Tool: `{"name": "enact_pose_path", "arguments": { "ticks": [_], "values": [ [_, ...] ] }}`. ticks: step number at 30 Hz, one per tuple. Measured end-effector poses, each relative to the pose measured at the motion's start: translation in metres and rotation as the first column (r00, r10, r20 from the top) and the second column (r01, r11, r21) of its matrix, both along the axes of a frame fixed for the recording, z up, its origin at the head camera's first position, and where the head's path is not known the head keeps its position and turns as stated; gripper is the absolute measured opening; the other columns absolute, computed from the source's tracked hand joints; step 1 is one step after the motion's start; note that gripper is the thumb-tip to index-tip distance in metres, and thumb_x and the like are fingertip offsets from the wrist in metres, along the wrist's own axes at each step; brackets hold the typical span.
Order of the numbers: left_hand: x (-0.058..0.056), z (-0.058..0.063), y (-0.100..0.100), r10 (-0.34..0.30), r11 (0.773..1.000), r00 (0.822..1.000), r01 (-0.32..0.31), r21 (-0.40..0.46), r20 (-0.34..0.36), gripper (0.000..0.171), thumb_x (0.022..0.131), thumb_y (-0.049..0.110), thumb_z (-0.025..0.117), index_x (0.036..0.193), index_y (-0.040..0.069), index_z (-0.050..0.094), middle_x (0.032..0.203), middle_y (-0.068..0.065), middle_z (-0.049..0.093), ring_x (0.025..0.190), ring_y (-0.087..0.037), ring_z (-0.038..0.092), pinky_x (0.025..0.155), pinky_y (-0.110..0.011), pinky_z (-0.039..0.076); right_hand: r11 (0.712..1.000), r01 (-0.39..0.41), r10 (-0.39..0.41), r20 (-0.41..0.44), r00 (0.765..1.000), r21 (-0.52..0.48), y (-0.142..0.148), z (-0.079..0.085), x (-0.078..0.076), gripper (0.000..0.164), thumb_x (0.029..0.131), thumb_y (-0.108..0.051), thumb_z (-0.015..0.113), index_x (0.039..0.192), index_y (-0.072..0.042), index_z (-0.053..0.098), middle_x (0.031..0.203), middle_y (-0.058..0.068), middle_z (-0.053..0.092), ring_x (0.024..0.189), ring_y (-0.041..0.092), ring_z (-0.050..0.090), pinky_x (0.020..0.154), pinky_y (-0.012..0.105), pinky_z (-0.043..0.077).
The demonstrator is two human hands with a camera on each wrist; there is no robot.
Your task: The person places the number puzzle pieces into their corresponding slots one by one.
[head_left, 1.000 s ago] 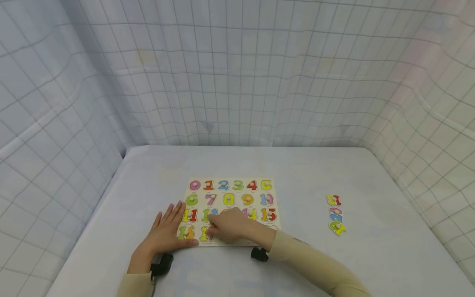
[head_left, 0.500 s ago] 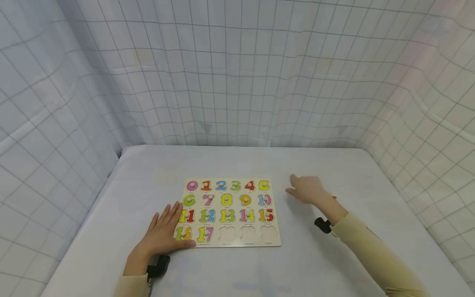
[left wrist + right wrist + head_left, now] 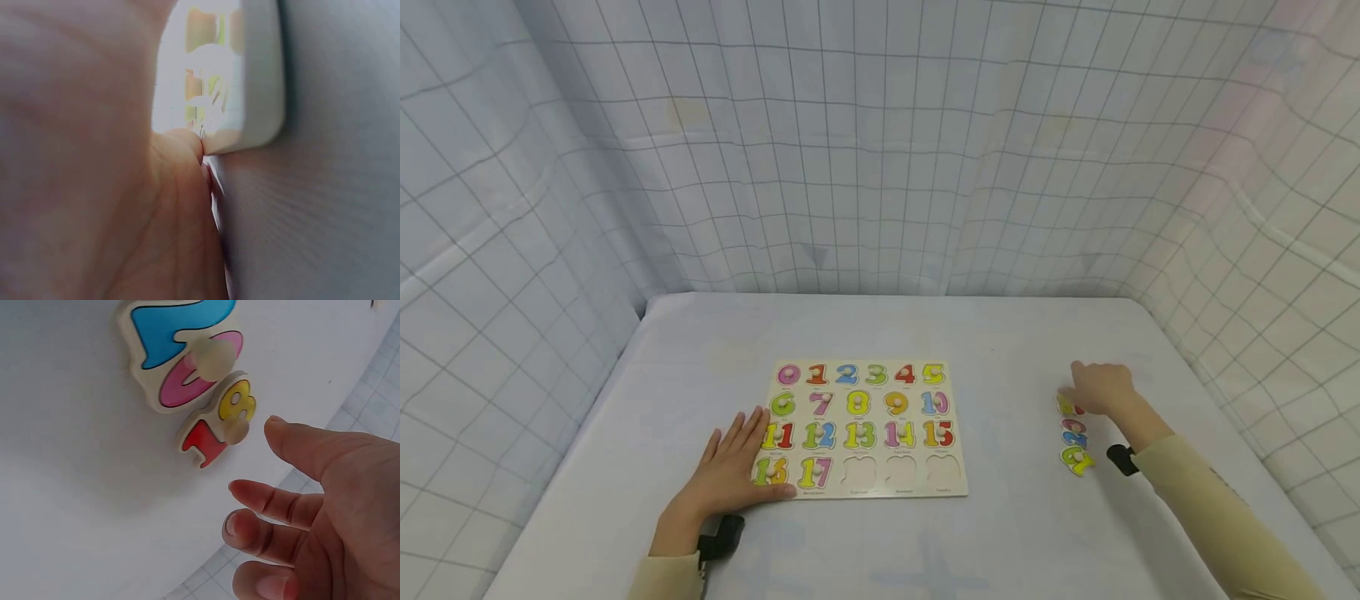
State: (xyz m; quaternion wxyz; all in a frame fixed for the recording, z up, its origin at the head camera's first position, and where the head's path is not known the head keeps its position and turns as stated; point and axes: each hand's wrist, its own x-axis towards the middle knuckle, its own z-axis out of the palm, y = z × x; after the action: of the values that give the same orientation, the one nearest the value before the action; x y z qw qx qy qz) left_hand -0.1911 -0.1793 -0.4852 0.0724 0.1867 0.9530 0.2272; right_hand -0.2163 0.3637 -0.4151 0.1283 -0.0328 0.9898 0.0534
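My left hand (image 3: 727, 471) rests flat with spread fingers on the left edge of a wooden number puzzle board (image 3: 880, 493). Its palm fills much of the left wrist view. Over on the right, my right hand (image 3: 1103, 387) hovers beside the red and yellow 18 piece (image 3: 209, 442). Thumb and fingers are apart near that piece's round knob (image 3: 236, 431), holding nothing. Lined up with the 18 are a pink and blue 20 piece (image 3: 1073, 438) and a yellow-green 19 piece (image 3: 1078, 461). In the head view my right hand partly covers the 18.
Numbers 0 to 17 sit in the board's recesses. Three bare recesses (image 3: 901, 472) are at its lower right. The board and loose pieces lie on a white-covered table (image 3: 1007, 517), with gridded white curtains (image 3: 880, 167) behind and at both sides.
My right hand has moved from the lower middle of the board, away to the right, reaching the loose pieces. The 17 shows uncovered in its recess. My left hand stays on the board.
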Motion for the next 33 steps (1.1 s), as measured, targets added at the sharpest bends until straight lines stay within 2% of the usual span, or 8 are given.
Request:
{"name": "enact_pose_path", "arguments": {
  "ticks": [5,12,17,23,28,33],
  "values": [
    [0.000,0.001,0.000,0.000,1.000,1.000,0.000,0.006,0.006,0.121,0.065,0.069,0.070,0.150,-0.002,0.019,0.155,-0.020,0.015,0.140,-0.040,0.004,0.107,-0.061,-0.002,1.000,-0.003,0.004,0.049,0.999,-0.022,0.006,-0.006,0.003,0.043,0.096,-0.030,0.053,0.109,0.012,0.051,0.070,0.006,0.054,0.061,0.021,0.049,0.059,0.041,0.044],
    [0.001,-0.001,0.002,-0.002,1.000,1.000,0.002,0.027,-0.013,0.119,0.066,0.066,0.071,0.149,-0.002,0.021,0.154,-0.020,0.017,0.140,-0.041,0.006,0.107,-0.061,-0.001,0.996,0.000,0.008,0.094,0.996,-0.084,0.009,-0.018,0.003,0.031,0.098,-0.030,0.047,0.091,-0.001,0.054,0.068,0.002,0.050,0.063,0.020,0.047,0.058,0.039,0.041],
    [0.000,0.000,0.001,-0.001,1.000,1.000,0.001,0.000,-0.002,0.121,0.066,0.069,0.069,0.149,-0.002,0.019,0.154,-0.020,0.016,0.140,-0.041,0.006,0.107,-0.061,-0.002,0.991,-0.044,0.058,0.099,0.993,-0.129,0.012,-0.021,0.004,0.026,0.099,-0.027,0.046,0.082,-0.007,0.049,0.064,0.001,0.045,0.058,0.017,0.044,0.054,0.034,0.037],
    [0.000,0.000,-0.001,0.006,1.000,1.000,-0.006,-0.002,0.005,0.121,0.066,0.069,0.070,0.150,-0.001,0.018,0.155,-0.020,0.015,0.140,-0.041,0.005,0.107,-0.060,-0.002,0.975,-0.124,0.146,0.113,0.983,-0.185,0.018,-0.022,-0.002,0.022,0.098,-0.022,0.044,0.078,-0.013,0.045,0.064,0.000,0.043,0.057,0.016,0.041,0.052,0.030,0.032],
    [-0.002,-0.005,-0.001,0.007,1.000,1.000,-0.007,0.007,-0.008,0.120,0.066,0.068,0.070,0.150,-0.001,0.019,0.155,-0.020,0.016,0.140,-0.040,0.005,0.107,-0.060,-0.002,0.962,-0.191,0.206,0.062,0.977,-0.193,0.022,-0.023,-0.005,0.026,0.099,-0.021,0.043,0.073,-0.017,0.043,0.062,-0.005,0.043,0.055,0.013,0.038,0.051,0.028,0.029],
    [-0.003,-0.010,-0.002,0.003,1.000,1.000,-0.003,0.015,-0.016,0.122,0.065,0.071,0.068,0.150,-0.001,0.019,0.155,-0.020,0.015,0.140,-0.040,0.004,0.107,-0.059,-0.003,0.947,-0.206,0.189,-0.091,0.978,-0.246,0.015,-0.026,-0.004,0.031,0.099,-0.022,0.046,0.068,-0.018,0.045,0.059,-0.010,0.045,0.052,0.010,0.037,0.047,0.026,0.029]
  ]
}}
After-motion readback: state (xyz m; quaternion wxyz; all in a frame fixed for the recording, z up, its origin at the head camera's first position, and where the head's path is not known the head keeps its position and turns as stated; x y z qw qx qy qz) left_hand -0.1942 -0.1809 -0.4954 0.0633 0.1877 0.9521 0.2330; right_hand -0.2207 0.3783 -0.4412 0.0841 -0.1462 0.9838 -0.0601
